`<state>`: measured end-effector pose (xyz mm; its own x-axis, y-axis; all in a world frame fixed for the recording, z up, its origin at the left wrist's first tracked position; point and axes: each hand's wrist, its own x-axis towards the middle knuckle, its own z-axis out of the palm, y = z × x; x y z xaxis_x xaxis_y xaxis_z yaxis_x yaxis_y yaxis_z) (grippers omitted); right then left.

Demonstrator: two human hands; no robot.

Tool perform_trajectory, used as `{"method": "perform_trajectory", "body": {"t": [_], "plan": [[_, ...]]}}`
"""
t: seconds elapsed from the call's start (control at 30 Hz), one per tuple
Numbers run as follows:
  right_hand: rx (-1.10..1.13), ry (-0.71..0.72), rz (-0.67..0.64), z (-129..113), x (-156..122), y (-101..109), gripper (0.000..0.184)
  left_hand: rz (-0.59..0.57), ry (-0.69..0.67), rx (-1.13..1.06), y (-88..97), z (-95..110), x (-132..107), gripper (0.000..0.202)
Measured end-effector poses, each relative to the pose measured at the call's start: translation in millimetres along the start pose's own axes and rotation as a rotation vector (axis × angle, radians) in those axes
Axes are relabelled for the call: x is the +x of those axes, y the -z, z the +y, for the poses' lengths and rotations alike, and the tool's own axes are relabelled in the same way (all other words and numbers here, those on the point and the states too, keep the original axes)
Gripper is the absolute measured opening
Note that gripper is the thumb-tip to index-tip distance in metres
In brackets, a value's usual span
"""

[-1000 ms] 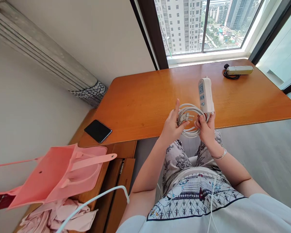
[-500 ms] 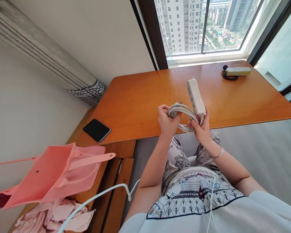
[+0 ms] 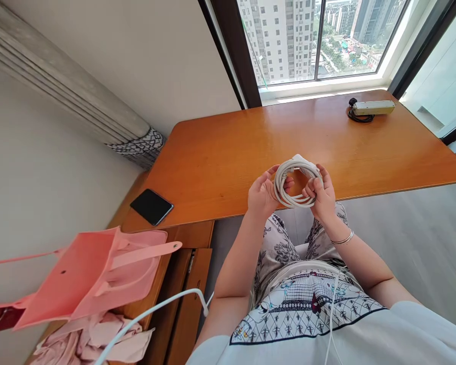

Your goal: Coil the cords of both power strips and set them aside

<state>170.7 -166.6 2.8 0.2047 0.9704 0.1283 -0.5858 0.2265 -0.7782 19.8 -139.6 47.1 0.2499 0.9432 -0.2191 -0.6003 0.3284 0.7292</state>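
A white cable point(image 3: 282, 191), wound into a round coil, is held up between my two hands above the table's near edge. My left hand point(image 3: 263, 195) grips the coil's left side, with fingertips showing through the loop. On the right side, my right hand point(image 3: 322, 194) has its thumb over the cable and its fingers curled inside the loop. Behind the coil's top, a small part of the white power strip point(image 3: 298, 158) shows; the rest of it is hidden.
At the back right of the wooden table point(image 3: 213, 162) lies another power strip point(image 3: 374, 107) with a black cord point(image 3: 360, 118). A black phone point(image 3: 151, 207) rests near the left edge. An open pink bag point(image 3: 95, 274) and pink cloth point(image 3: 95, 337) are at lower left.
The power strip, upright above my right hand before, has swung down behind the coil. The cable now forms a rounder ring facing me, and my hands have shifted around it.
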Motion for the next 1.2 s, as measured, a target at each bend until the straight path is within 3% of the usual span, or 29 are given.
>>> {"method": "perform_trajectory", "body": {"t": [0.23, 0.33, 0.5, 0.73, 0.87, 1.07, 1.2], "plan": [[0.104, -0.103, 0.017, -6.4, 2.0, 2.8, 0.049, 0.075, 0.173, -0.182, -7.8, 0.8, -7.4, 0.035], [0.145, -0.176, 0.031, -6.5, 3.5, 4.2, 0.042, 0.025, 0.138, -0.177, -6.5, -2.1, -9.1, 0.033], [0.147, -0.178, 0.004, -6.3, 4.9, 3.4, 0.041, -0.006, 0.055, -0.116, 0.2, -5.7, -8.3, 0.029], [0.099, -0.238, -0.030, -4.7, 4.2, 9.5, 0.063, 0.038, 0.000, -0.054, 16.0, -13.6, -6.5, 0.031], [-0.055, -0.257, 0.016, -7.0, 3.0, 7.8, 0.078, 0.056, -0.137, 0.048, 20.2, -22.5, -6.7, 0.029], [0.002, -0.068, 0.193, -6.8, 0.0, -9.6, 0.074, 0.263, -0.599, 0.251, 8.4, -29.9, -13.0, 0.044], [-0.012, -0.059, 0.194, -5.1, 1.8, -14.8, 0.067, 0.200, -0.568, 0.382, 0.4, -30.8, -19.6, 0.071]]}}
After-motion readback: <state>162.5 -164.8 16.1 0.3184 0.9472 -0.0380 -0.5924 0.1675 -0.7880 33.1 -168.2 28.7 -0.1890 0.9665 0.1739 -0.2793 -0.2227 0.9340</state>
